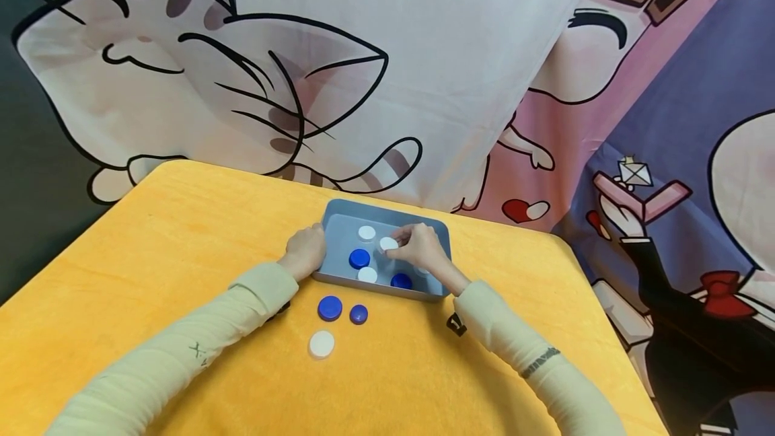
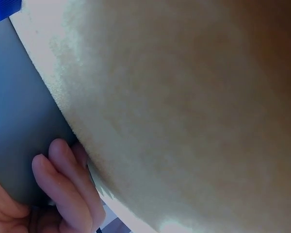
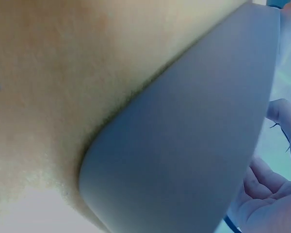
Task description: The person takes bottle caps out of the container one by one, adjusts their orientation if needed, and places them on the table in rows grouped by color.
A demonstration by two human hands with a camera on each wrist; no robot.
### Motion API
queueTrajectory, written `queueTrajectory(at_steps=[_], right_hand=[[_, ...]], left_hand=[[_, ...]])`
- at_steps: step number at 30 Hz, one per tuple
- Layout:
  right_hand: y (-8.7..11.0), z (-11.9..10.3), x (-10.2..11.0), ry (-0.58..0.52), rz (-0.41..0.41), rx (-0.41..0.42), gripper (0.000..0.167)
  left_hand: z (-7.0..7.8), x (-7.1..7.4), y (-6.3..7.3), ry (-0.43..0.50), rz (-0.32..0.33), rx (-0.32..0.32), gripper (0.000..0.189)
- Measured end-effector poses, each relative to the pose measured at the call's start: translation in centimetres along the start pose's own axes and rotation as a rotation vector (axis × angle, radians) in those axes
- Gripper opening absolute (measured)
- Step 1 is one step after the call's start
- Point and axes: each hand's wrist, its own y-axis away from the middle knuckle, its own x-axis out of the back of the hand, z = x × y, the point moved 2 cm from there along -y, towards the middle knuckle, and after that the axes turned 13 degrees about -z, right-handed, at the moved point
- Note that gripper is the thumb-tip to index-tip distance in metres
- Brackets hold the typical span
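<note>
White, plastic-looking round cap (image 1: 387, 243): you are pinching it in your right hand (image 1: 420, 248) over the blue-grey rectangular tray (image 1: 338, 241) your left hand (image 1: 305, 249) is gripping; likely light, stiff, slick, it is favouring a rim hold.

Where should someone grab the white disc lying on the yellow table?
Probably by opposite sides of its rim, from above: the white disc lies flat and low, leaving mainly its edge to pinch. The near side looks freer, since two blue discs lie beyond it.
</note>
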Motion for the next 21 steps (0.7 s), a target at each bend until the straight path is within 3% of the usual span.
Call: queueTrajectory(at_steps=[21], right_hand=[[4.5, -2.7, -0.7, -0.003, 0.049, 0.147, 0.03]], left_hand=[[-0.1, -0.3, -0.2, -0.011, -0.004, 0.006, 0.024]])
